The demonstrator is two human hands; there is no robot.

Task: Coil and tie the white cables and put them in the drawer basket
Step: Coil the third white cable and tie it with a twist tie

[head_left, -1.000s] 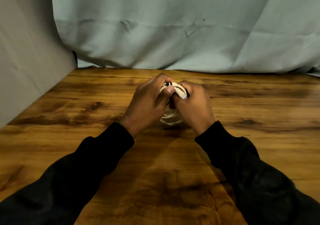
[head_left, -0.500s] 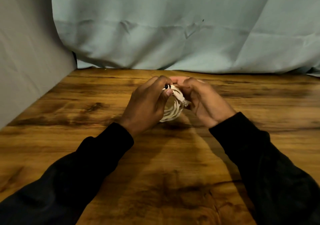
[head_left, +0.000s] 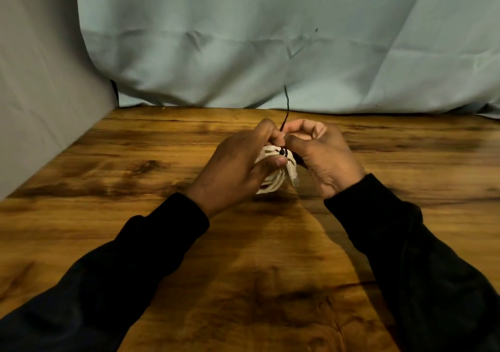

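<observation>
Head view: left hand [head_left: 238, 167] grips the coiled cable [head_left: 273, 181]; right hand [head_left: 322, 156] pinches the black tie [head_left: 286, 105] above the table [head_left: 135, 178].

My left hand [head_left: 238, 170] grips the coiled white cable [head_left: 273, 182] above the wooden table [head_left: 135, 175]. My right hand [head_left: 324, 156] pinches a thin black tie [head_left: 286, 105], its tail sticking up against the pale backdrop cloth [head_left: 243, 40].
</observation>
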